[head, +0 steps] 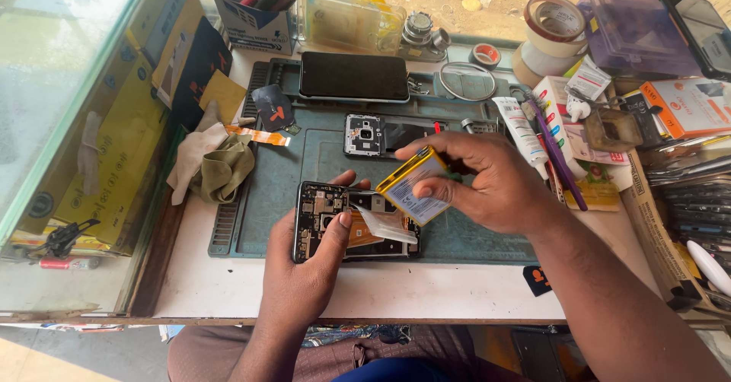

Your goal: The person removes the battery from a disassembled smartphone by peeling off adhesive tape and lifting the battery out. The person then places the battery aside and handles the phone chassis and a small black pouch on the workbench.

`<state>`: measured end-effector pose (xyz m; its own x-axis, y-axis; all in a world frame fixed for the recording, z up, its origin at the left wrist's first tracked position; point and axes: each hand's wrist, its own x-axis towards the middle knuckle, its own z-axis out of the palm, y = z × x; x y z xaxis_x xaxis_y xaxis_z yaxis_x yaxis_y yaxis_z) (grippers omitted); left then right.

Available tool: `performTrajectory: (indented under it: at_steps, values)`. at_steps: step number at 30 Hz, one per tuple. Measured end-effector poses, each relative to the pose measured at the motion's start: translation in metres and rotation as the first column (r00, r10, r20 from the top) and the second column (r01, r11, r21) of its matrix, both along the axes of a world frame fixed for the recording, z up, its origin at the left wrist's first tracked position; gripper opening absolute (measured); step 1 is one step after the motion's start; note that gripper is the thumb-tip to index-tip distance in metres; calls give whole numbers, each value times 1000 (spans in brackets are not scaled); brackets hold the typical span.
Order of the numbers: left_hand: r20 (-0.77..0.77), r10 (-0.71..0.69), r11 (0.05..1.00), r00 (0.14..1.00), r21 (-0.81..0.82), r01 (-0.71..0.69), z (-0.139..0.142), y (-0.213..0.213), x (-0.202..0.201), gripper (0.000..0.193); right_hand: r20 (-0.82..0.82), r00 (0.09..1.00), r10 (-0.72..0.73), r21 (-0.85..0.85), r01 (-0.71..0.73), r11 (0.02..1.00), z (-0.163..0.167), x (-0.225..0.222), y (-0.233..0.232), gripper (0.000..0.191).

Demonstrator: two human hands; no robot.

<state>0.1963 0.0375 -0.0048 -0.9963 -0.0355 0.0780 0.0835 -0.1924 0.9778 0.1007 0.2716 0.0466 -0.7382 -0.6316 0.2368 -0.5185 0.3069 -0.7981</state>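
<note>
Holding steady at the bench: left hand point(308, 264) has the opened phone point(335, 218) clamped by its near end, thumb laid across the bare circuit board, other fingers wrapped under the far edge w/ tips showing above it. Phone lies back-off on the grey-green work mat point(304, 157), roughly at the mat's front-centre.

Right hand point(487, 180) is up just above the phone's right half, pinching a flat battery point(411, 186) w/ yellow edge and pale blue face btwn thumb and fingertips; battery is tilted, lower corner close over the phone's open cavity. Can't tell if it touches the frame. A clear film tab point(384, 226) sticks out from the phone under the battery, beside an orange patch inside the case.

Behind the hands on the mat: a removed camera-side frame piece point(364, 135) and, further back, a second phone point(354, 76) lying screen-up, dark. Left of the mat sit crumpled cloths point(217, 169) and an orange flex strip point(259, 135). Right side: a white glue tube point(521, 131), purple-handled tool point(560, 161), tape rolls point(552, 32) and a purple plastic box point(632, 32). Back edge has a pen holder point(255, 5) and a clear container point(346, 20). Glass case point(76, 108) runs along the left.
</note>
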Motion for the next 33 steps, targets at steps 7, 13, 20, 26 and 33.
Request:
performTrajectory:
  at_steps: [7, 13, 20, 26, 33]
  values:
    - [-8, -10, 1000, 1000, 18, 10, -3, 1, -4, 44, -116, 989, 95, 84, -85, 993, 2, 1, -14, 42]
    - [-14, -8, 1000, 1000, 13, 8, -6, 1, -5, 41, -7, 981, 195, 59, -194, 979, -3, 2, -21, 41]
    - [-15, -10, 999, 1000, 34, 10, -8, 0, -5, 42, -36, 966, 254, 72, -251, 965, -5, 1, -21, 43]
    - [-44, -11, 1000, 999, 28, 12, -9, -1, -5, 42, -75, 940, 332, 63, -328, 943, -5, 2, -22, 41]
    - [1, -8, 999, 1000, 43, 8, -11, -2, -7, 44, -103, 963, 248, 175, -228, 958, -10, 7, -24, 30]
